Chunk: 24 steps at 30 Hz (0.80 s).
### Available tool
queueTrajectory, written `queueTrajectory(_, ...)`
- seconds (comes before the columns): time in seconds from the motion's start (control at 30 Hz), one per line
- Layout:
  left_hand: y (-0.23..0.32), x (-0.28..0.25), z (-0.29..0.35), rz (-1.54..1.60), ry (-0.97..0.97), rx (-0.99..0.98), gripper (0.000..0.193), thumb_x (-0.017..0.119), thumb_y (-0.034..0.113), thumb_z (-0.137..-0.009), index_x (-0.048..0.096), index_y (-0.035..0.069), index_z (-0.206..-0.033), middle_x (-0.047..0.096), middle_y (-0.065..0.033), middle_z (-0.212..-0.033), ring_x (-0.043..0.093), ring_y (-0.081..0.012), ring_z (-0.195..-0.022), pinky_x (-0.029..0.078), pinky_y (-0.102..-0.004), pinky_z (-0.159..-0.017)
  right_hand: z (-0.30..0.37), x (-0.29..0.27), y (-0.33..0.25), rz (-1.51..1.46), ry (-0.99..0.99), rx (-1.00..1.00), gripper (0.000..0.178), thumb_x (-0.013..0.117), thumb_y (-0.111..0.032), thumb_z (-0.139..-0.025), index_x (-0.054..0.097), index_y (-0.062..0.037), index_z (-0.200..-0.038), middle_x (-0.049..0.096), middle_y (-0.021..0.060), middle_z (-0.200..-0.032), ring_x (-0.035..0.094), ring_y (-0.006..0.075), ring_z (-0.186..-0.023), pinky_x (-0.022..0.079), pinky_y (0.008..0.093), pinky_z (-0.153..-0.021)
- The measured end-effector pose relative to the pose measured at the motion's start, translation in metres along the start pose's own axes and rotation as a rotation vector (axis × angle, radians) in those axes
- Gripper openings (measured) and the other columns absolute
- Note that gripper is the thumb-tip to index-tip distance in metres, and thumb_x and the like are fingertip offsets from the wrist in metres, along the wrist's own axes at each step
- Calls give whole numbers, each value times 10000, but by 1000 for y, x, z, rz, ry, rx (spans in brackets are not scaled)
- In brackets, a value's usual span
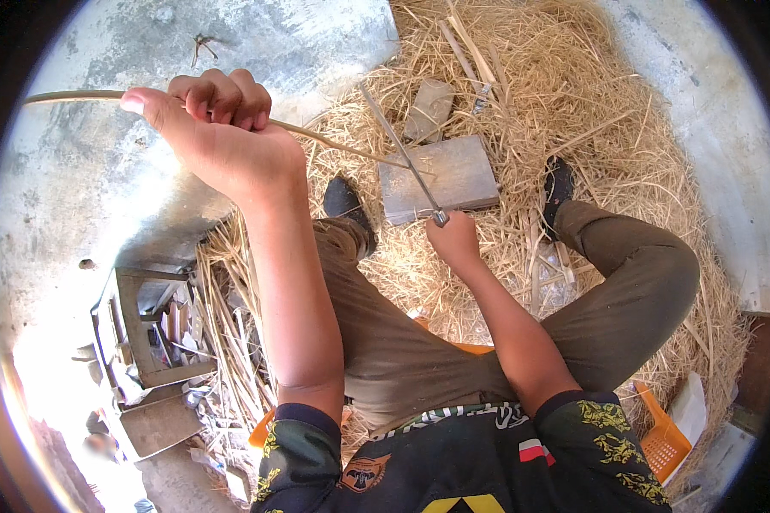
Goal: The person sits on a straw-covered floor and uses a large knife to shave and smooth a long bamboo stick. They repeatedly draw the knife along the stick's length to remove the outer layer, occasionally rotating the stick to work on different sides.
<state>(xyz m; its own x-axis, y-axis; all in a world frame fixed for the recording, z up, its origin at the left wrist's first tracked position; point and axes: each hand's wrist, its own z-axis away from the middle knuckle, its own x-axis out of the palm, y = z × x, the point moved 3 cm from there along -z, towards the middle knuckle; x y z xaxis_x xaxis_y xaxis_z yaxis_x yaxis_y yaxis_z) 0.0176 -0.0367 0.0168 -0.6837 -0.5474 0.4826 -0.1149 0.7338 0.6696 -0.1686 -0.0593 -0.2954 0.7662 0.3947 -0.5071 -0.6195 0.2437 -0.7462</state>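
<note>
My left hand [231, 150] is raised at the upper left, its fingers curled around a long, thin strip [325, 141] that looks like bamboo or cane. One end of the strip runs out to the far left; the other slopes down over a grey-brown block [466, 167]. Lower, near the middle, my right hand [455, 244] is closed around the handle of a knife [417, 175] with a long, narrow blade. The blade slants up and to the left across the block, and the strip crosses it there. Whether they touch, I cannot tell.
Straw-like shavings [556, 77] cover the floor around my feet. A smaller flat block [429, 109] lies behind the larger one. To the left are a bundle of sticks [231, 299] and a wooden frame [175, 376] with scraps inside. An orange plastic piece [663, 445] sits at lower right.
</note>
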Motion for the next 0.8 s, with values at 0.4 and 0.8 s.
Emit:
queueTrajectory(0.4,-3,7,-1,78,-175,-105,705,417,775,-922,221,161,-637,135,36,-564,102,-120,-536,108,-312,-490,18,-19,-45,32,92,-291,280,652,-264,-821,703,12,-814,685,229,-766,672,409,-738,525,471,-690)
queueTrajectory(0.8,-5,13,3,93,-160,-101,720,406,822,-884,224,172,-633,142,54,-541,75,-115,-512,88,-305,-466,-9,-2,34,106,55,102,305,682,-297,-837,735,0,-888,718,225,-869,704,390,-817,551,467,-751)
